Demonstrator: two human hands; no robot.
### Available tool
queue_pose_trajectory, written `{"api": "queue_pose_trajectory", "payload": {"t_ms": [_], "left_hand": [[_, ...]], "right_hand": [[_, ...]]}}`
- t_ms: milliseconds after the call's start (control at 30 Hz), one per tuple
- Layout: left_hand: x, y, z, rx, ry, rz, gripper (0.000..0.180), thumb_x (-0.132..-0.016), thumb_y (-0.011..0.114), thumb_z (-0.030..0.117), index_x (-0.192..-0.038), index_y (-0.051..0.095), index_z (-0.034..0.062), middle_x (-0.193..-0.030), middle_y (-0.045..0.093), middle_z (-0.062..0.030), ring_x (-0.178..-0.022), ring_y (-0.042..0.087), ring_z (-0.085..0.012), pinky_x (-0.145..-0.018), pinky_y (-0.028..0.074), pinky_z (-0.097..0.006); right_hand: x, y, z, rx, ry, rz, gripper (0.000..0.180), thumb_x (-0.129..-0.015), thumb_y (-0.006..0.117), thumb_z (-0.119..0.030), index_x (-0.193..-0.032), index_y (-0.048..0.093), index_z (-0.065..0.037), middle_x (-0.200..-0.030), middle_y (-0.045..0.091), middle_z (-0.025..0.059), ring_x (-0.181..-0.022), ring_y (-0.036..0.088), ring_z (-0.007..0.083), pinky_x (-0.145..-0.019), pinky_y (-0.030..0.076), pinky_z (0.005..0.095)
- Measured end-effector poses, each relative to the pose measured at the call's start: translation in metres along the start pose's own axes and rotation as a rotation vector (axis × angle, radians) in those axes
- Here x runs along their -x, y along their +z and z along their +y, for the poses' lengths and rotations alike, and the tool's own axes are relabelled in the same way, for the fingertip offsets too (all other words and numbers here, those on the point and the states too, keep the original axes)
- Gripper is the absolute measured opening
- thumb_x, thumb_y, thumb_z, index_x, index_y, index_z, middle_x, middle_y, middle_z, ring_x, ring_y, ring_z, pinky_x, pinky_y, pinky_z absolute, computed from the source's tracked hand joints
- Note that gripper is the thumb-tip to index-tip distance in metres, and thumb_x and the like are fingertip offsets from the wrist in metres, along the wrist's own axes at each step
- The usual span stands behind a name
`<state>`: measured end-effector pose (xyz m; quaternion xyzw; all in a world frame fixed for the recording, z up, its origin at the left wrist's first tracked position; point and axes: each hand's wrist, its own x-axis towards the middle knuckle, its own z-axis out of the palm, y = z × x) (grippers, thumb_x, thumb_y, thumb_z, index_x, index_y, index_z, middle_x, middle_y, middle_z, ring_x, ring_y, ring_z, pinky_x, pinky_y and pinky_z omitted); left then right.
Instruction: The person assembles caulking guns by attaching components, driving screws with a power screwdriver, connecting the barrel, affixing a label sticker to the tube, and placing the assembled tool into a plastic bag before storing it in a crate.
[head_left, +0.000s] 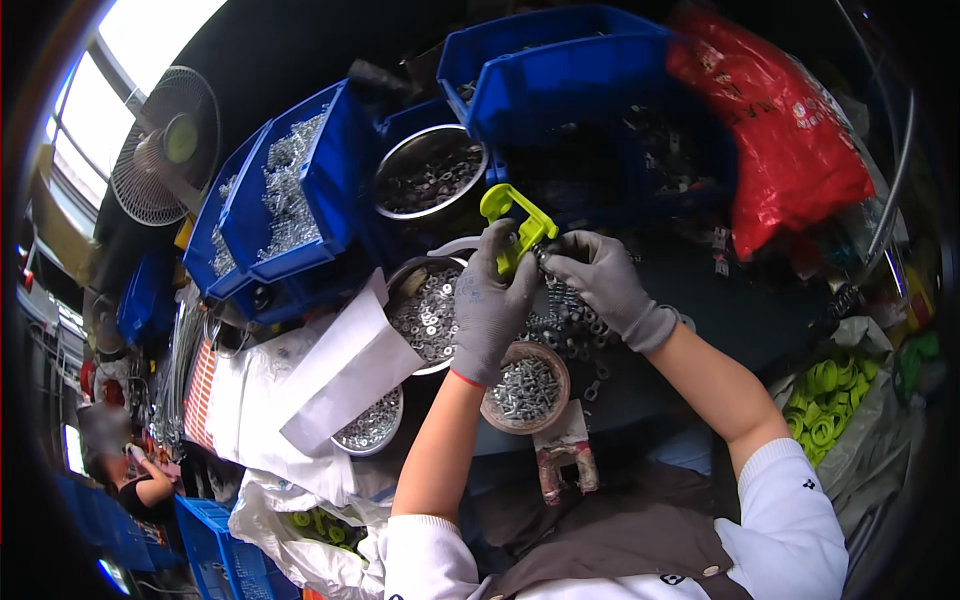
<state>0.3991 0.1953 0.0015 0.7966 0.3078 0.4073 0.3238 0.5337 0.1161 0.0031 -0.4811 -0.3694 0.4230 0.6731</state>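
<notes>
In grey work gloves, my two hands meet above the bench. My left hand (490, 303) is closed around a lime-green plastic bracket (527, 228) with a hooked upper end. The fingertips of my right hand (607, 283) pinch together at the bracket's lower right side, on a small dark metal part (541, 252) too small to name. Below my left hand stands a round tub of small screws (526, 388). Beside that wrist is a metal bowl of washers (430, 318). Loose metal links and small hardware (566, 325) lie under my right hand.
Blue bins (296, 190) of metal parts rise at the back. A red plastic bag (775, 130) sits far right, above a sack of green plastic parts (832, 405). White paper (345, 372) leans over a bowl of small parts (371, 420). A fan (170, 145) and another person (140, 485) are at left.
</notes>
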Motion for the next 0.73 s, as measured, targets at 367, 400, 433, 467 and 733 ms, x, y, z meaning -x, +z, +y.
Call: {"api": "queue_pose_trajectory", "payload": {"t_ms": [367, 400, 433, 467, 733], "left_hand": [[0.011, 0.015, 0.040, 0.194, 0.036, -0.063, 0.037, -0.086, 0.066, 0.011, -0.119, 0.054, 0.0007, -0.097, 0.066, -0.0108, -0.083, 0.063, -0.0144, -0.074, 0.051, -0.029], [0.014, 0.018, 0.046, 0.140, 0.047, -0.075, 0.035, -0.086, 0.064, 0.011, -0.118, 0.053, 0.0009, -0.095, 0.066, -0.0107, -0.082, 0.063, -0.0139, -0.073, 0.051, -0.029], [0.018, 0.017, 0.044, 0.074, 0.049, -0.071, 0.033, -0.087, 0.063, 0.010, -0.117, 0.053, 0.0011, -0.094, 0.065, -0.0106, -0.081, 0.063, -0.0135, -0.073, 0.050, -0.029], [0.021, 0.017, 0.048, 0.116, 0.031, -0.079, 0.032, -0.087, 0.061, 0.011, -0.116, 0.053, 0.0016, -0.092, 0.064, -0.0111, -0.080, 0.062, -0.0128, -0.072, 0.050, -0.028], [0.041, 0.047, 0.033, 0.410, -0.129, -0.182, 0.035, -0.088, 0.062, 0.015, -0.120, 0.054, 0.0059, -0.107, 0.061, -0.0117, -0.096, 0.057, -0.0151, -0.085, 0.045, -0.028]], "right_hand": [[0.027, -0.035, -0.013, -0.145, 0.015, -0.077, 0.024, -0.085, 0.070, -0.018, -0.098, 0.066, 0.001, -0.072, 0.061, -0.0017, -0.061, 0.054, 0.0039, -0.056, 0.043, 0.0172], [0.036, -0.050, -0.019, 0.013, 0.018, -0.024, 0.024, -0.085, 0.070, -0.019, -0.099, 0.066, 0.000, -0.075, 0.062, -0.0001, -0.062, 0.056, 0.0053, -0.056, 0.044, 0.0178], [0.041, -0.064, -0.025, 0.166, 0.025, 0.008, 0.025, -0.085, 0.070, -0.020, -0.101, 0.066, -0.001, -0.078, 0.063, 0.0015, -0.063, 0.058, 0.0068, -0.056, 0.045, 0.0184], [0.044, -0.093, -0.022, 0.608, -0.270, 0.145, 0.029, -0.082, 0.071, -0.023, -0.104, 0.067, -0.004, -0.088, 0.066, 0.0082, -0.071, 0.064, 0.0155, -0.065, 0.051, 0.0264], [0.065, -0.223, -0.010, 1.556, 0.237, 0.566, 0.040, -0.083, 0.061, -0.042, -0.105, 0.065, -0.009, -0.100, 0.064, 0.0194, -0.095, 0.063, 0.0333, -0.081, 0.050, 0.0427]]}}
